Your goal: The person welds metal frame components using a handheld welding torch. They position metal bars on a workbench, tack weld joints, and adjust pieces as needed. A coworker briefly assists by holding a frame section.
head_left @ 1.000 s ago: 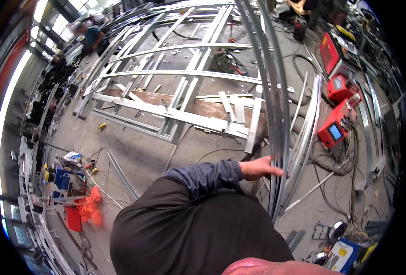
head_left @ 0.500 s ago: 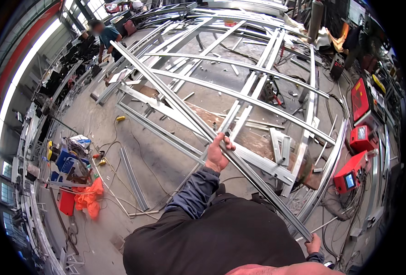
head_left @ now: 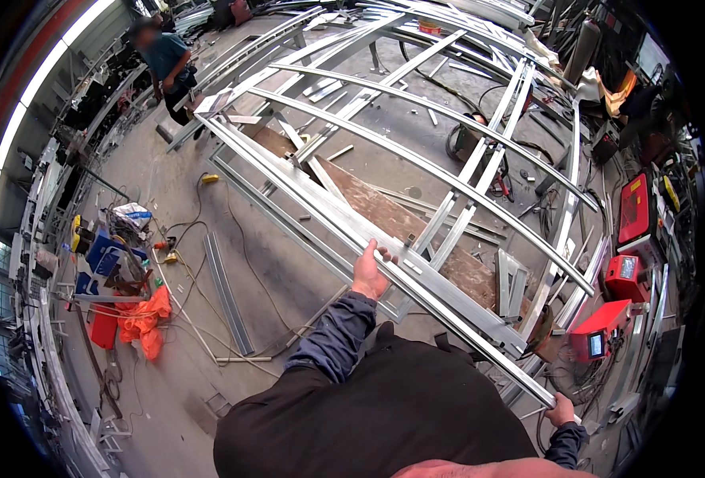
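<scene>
A long, straight metal profile (head_left: 304, 193) runs slantwise in front of me, from the far left down to the near right. My left hand (head_left: 370, 272) is closed around it near its middle, thumb on top and fingers under. At its near right end, my right hand (head_left: 561, 409) grips it too. Along its far side lies a wide grey metal beam (head_left: 464, 307), close and almost parallel. Beyond that stretches a frame of crossing metal bars, with a long curved bar (head_left: 416, 164) across it. Whether the profile touches the wide beam, I cannot tell.
A person (head_left: 165, 65) stands at the far left. Red machines (head_left: 599, 331) with cables stand at my right. An orange cloth (head_left: 147, 319) and a blue box (head_left: 107, 256) are at the left. A loose channel (head_left: 229, 295) and cables lie on the floor.
The profile's far end has swung left and down from across the frame to alongside the wide beam. My right hand has shifted slightly right. The person at far left stands more upright.
</scene>
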### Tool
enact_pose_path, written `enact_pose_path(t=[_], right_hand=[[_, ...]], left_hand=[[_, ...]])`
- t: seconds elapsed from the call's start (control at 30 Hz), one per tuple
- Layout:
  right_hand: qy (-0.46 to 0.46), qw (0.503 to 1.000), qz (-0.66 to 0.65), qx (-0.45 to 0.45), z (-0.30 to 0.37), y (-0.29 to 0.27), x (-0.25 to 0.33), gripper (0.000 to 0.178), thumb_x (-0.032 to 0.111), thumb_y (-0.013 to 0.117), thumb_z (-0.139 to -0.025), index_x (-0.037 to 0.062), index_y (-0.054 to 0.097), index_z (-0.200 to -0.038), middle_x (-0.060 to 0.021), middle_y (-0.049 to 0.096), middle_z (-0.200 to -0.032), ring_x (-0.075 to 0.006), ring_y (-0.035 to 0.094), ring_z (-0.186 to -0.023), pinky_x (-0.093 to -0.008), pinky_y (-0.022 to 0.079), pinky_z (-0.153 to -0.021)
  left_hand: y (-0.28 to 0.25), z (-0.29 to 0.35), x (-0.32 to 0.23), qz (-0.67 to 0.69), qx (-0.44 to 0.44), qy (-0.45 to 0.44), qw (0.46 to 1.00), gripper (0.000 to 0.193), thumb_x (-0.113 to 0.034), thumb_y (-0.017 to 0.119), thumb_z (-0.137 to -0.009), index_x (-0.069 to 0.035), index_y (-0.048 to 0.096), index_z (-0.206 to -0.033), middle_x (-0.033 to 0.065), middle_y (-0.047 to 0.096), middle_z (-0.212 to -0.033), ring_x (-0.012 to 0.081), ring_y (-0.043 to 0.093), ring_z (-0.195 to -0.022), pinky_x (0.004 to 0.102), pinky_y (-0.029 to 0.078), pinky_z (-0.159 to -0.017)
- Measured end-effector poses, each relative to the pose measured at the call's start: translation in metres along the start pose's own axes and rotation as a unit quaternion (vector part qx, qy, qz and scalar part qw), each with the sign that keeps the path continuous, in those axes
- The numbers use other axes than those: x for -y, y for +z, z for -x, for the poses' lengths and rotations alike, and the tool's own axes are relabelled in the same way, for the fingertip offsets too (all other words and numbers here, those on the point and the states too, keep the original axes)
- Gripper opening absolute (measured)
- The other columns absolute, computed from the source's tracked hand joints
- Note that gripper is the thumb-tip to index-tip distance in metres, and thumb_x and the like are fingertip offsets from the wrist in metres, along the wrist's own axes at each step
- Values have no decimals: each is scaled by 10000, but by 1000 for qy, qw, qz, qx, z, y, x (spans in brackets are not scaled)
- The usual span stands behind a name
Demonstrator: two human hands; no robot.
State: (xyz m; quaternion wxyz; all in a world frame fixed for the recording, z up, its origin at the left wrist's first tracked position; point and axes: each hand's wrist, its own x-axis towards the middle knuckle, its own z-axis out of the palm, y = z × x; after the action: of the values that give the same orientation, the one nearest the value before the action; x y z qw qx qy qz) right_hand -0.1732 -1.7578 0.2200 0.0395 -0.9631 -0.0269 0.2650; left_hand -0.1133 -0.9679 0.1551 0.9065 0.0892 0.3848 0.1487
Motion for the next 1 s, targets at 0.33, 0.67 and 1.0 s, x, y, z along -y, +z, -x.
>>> enact_pose_path(t=[0.33,0.67,1.0], right_hand=[[-82,993,-72,40,-22,-46,68,555,334,1009,-687,19,727,-1046,-219,750,-941,-449,735,-920,-501,576,-819],[-132,990,-50,-14,-32,-10,114,352,161,873,-705,43,695,-985,-193,699,-928,-455,697,-930,-526,559,-810],[-121,992,-34,-1,-19,65,183,439,147,931,-675,66,636,-990,-179,679,-963,-455,679,-963,-558,536,-837]], left_hand=[[24,-3,-5,-14,10,58,998,428,-535,444,-1207,-129,557,-1284,42,607,-1057,209,634,-940,546,601,-973],[-36,-27,-19,-25,-36,65,997,416,-512,549,-1179,-106,639,-1150,43,666,-1024,235,676,-933,472,622,-918],[-115,-74,-72,-130,-104,53,985,600,-625,449,-1174,-63,612,-1307,126,708,-1188,323,714,-1072,535,619,-974]])
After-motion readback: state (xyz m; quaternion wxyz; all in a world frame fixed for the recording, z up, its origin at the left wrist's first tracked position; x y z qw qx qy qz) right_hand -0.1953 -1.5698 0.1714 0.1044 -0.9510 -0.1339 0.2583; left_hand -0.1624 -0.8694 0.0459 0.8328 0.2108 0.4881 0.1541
